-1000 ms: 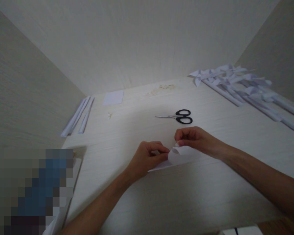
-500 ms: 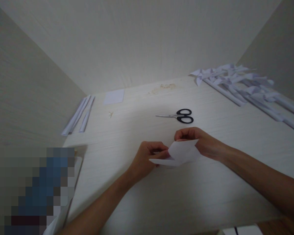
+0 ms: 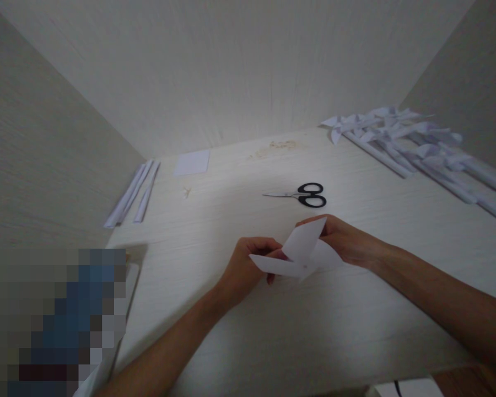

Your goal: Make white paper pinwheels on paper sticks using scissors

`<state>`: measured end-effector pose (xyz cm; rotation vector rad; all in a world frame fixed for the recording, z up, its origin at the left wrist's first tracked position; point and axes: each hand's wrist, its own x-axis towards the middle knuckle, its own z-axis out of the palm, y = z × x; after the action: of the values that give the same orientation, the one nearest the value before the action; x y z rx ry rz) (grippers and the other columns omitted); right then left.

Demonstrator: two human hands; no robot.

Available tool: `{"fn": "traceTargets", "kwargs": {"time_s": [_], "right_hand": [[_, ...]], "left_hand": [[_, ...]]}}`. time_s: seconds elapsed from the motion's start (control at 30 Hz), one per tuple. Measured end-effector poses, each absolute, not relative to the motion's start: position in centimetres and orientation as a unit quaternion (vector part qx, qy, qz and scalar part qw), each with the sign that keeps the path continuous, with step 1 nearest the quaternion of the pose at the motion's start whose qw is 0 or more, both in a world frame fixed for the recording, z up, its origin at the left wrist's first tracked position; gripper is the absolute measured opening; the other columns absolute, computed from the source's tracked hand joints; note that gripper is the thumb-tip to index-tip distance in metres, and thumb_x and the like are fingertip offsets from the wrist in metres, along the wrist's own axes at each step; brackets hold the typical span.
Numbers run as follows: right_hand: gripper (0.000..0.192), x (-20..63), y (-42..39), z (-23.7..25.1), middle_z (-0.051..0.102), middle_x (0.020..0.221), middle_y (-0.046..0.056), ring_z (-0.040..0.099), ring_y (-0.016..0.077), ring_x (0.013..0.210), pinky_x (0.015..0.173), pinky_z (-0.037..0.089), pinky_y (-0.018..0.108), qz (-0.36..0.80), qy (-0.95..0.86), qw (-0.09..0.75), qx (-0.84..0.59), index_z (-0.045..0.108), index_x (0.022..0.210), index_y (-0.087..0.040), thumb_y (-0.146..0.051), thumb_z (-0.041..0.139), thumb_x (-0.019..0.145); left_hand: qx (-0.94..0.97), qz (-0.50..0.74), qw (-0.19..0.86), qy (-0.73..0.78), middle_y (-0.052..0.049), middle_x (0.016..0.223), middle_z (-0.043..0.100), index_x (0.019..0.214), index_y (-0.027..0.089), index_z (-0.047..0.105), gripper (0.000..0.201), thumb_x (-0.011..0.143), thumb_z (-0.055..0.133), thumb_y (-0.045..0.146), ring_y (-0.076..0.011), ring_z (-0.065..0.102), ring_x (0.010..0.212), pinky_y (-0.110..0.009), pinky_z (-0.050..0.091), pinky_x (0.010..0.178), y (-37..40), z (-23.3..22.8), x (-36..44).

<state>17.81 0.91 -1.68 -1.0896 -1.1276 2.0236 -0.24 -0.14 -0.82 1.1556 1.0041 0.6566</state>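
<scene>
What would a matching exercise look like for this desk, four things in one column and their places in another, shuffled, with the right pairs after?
Things:
1. scissors
2. folded paper
3. paper pinwheels
4. paper strips

Places:
A. far right of the table
B. held between left hand and right hand
C. far left, along the wall
D. lying flat just beyond the hands

Pairs: 1-D, 2-B, 3-A, 4-C
</scene>
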Motion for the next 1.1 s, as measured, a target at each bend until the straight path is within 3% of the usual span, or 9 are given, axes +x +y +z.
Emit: {"fn": "traceTargets", "kwargs": {"time_s": [0.23, 0.7, 1.1], "right_hand": [[0.01, 17.9, 0.8, -1.4, 0.06, 0.057, -0.003, 0.053, 0.0063, 0.046, 0.042, 0.036, 0.016, 0.752, -0.449, 0.272, -0.399, 0.058, 0.064, -0.013, -0.019, 0.066, 0.066], [0.012, 18.5, 1.1, -2.5, 0.059, 0.056, -0.003, 0.05, 0.0056, 0.043, 0.039, 0.034, 0.015, 0.772, -0.464, 0.258, -0.349, 0.058, 0.065, -0.013, -0.022, 0.066, 0.068], [0.011, 17.4, 0.8, -2.4, 0.061, 0.057, -0.002, 0.054, 0.0061, 0.046, 0.04, 0.036, 0.015, 0.819, -0.387, 0.267, -0.329, 0.06, 0.065, -0.012, -0.02, 0.062, 0.072]], "left_hand": [[0.493, 0.288, 0.706, 0.42, 0.003, 0.044, 0.053, 0.06, 0.011, 0.063, 0.015, 0.066, 0.063, 0.025, -0.0024, 0.039, 0.032, -0.014, 0.029, 0.031, -0.1, -1.4, -0.5], [0.493, 0.247, 0.735, 0.393, 0.004, 0.039, 0.047, 0.053, 0.012, 0.059, 0.025, 0.063, 0.065, 0.034, -0.0027, 0.037, 0.032, -0.015, 0.027, 0.032, -0.2, -1.4, -0.8], [0.448, 0.272, 0.775, 0.352, 0.004, 0.042, 0.05, 0.057, 0.012, 0.06, 0.026, 0.066, 0.064, 0.037, -0.0019, 0.038, 0.031, -0.014, 0.026, 0.03, -0.7, -2.2, -0.6]]}}
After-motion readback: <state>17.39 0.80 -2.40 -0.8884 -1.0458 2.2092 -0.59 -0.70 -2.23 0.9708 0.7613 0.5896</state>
